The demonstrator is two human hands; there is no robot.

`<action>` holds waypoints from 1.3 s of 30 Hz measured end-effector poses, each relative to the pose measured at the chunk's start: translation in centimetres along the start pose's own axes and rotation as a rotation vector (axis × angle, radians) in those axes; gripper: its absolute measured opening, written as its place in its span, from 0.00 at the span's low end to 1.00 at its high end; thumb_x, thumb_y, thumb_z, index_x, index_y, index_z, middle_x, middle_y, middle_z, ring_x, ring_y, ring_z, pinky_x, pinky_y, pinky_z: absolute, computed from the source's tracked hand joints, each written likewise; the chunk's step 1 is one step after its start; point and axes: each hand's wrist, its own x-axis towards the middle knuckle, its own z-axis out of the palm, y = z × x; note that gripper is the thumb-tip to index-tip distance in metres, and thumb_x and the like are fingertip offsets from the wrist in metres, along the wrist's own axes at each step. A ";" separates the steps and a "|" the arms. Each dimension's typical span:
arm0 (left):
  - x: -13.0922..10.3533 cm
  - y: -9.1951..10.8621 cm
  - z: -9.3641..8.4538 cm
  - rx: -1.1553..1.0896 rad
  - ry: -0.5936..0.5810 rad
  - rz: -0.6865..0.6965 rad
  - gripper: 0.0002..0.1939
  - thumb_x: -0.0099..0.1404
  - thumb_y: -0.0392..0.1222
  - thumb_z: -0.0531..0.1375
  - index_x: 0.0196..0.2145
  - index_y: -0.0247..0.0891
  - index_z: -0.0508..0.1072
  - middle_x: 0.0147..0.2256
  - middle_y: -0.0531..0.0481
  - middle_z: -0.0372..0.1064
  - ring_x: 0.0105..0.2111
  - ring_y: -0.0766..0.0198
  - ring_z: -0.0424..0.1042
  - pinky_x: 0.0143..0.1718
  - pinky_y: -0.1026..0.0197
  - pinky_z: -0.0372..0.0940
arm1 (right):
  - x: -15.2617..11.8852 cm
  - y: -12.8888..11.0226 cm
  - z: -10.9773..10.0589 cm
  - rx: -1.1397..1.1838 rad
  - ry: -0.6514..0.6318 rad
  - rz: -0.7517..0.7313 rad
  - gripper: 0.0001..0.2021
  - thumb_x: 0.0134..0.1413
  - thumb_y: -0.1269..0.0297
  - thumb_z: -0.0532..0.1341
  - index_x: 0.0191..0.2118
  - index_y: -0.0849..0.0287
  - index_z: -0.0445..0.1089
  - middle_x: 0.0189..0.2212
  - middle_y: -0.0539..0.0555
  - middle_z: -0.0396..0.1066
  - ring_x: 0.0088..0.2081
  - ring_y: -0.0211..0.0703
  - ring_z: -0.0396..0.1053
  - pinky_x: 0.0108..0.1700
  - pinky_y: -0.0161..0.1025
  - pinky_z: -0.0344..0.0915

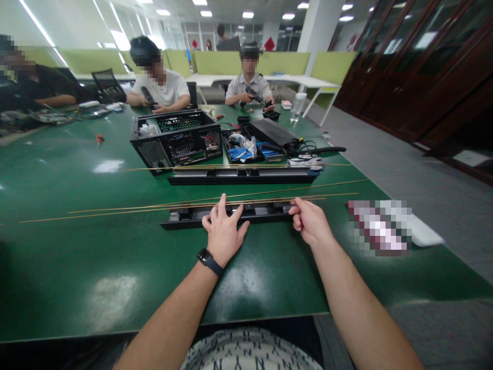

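Note:
A long black metal rail (pixel 181 223) with dark fittings along its channel lies across the table in front of me. My left hand (pixel 223 228) rests over its middle, fingers spread, with the fingertips reaching the thin brass-coloured rods (pixel 127 209) that run along its top. At the rail's right end, my right hand (pixel 310 221) has its fingers curled in a pinch near the rods. Whatever sits between those fingertips is hidden or too small to name. Farther back lies a second, similar black rail (pixel 269 180), with more thin rods along it.
Behind the rails stand an open black computer case (pixel 175 141) and a tray with blue-and-white gloves (pixel 242 146). Black cables (pixel 308 148) lie to its right. A white object (pixel 427 234) lies near the right table edge, beside a blurred item. Several people sit across the table.

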 end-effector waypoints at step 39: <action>0.0 0.0 -0.2 -0.009 -0.028 -0.009 0.25 0.71 0.56 0.60 0.63 0.56 0.73 0.76 0.38 0.43 0.65 0.38 0.60 0.57 0.34 0.59 | 0.5 -0.3 -0.6 0.071 0.065 -0.001 0.07 0.63 0.64 0.65 0.33 0.60 0.70 0.19 0.46 0.69 0.11 0.29 0.54 0.09 0.28 0.47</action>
